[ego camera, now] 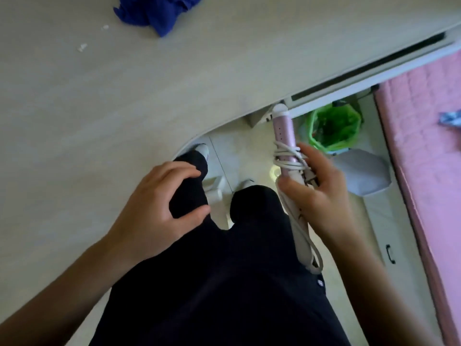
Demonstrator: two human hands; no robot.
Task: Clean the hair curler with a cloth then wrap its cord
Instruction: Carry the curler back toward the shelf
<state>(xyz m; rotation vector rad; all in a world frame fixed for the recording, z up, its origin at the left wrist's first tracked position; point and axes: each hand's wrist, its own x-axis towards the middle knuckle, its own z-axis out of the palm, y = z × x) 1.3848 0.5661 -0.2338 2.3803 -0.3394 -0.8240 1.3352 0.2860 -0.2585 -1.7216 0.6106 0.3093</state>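
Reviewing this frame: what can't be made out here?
1. Head view: the blue cloth is cut off by the top edge.
2. Head view: the plug end of the cord is partly hidden by fingers of the right hand, which grips the hair curler.
3. Head view: the contents of the bin are too dark and blurred.
4. Head view: blur hides whether the left hand touches the leg.

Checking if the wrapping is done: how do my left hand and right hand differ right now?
The left hand holds nothing, fingers loosely curled over the dark trouser leg; the right hand grips the hair curler. The left hand is by the table edge; the right hand is out over the floor, its fingers against the coiled cord. Both are bare.
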